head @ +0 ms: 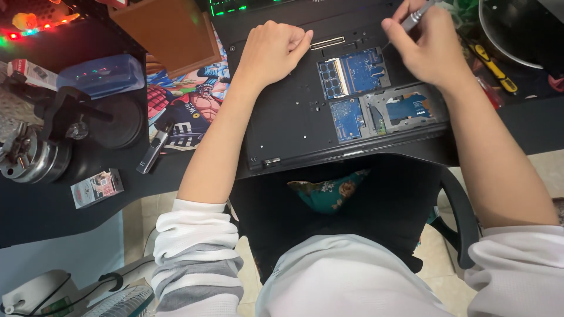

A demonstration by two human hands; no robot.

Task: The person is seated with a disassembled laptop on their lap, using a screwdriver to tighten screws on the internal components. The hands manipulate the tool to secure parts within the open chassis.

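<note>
Right hand hides screwdriver tip over laptop

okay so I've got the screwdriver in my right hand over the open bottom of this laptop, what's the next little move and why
Probably lower the screwdriver tip into the screw at the top right edge of the open bay, beside the blue circuit board, and seat it before turning. Your right hand already angles the tip there, and your left hand rests in a fist on the laptop, steadying it.

The scene is evenly lit from above; coloured glow is cast at the top-left, and edges are slightly curved.
</note>
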